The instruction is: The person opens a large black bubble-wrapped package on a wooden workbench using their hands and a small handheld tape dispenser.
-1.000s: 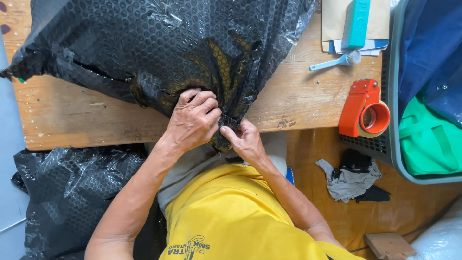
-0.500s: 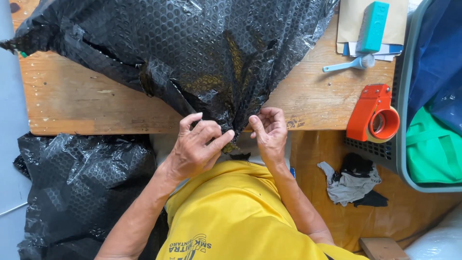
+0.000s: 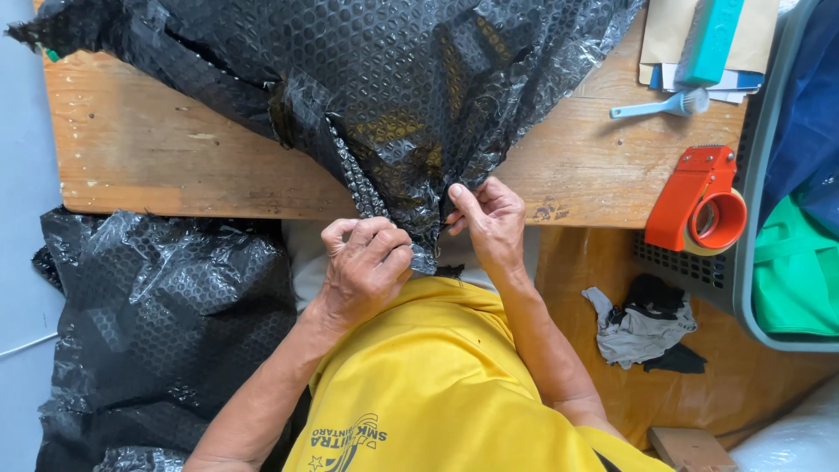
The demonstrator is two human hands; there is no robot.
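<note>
Black bubble wrap (image 3: 384,105) spread over bench (image 3: 157,166), top cut off, lower point hanging past near edge. Left hand (image 3: 365,267) curled shut, pinching the wrap's hanging tip. Right hand (image 3: 489,218) fingers closed on the fold just beside it. Contents under wrap hidden. Orange tape dispenser (image 3: 703,203) at right near corner. More wrap (image 3: 157,323) heaped below left edge.

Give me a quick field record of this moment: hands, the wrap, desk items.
left hand: pinching the lower edge of the black bubble wrap
right hand: gripping the same edge, beside the left
bubble wrap: spread over the wooden desk
tape dispenser: orange, at desk's right edge
brush: light blue, near envelopes
floor left: more black wrap
</note>
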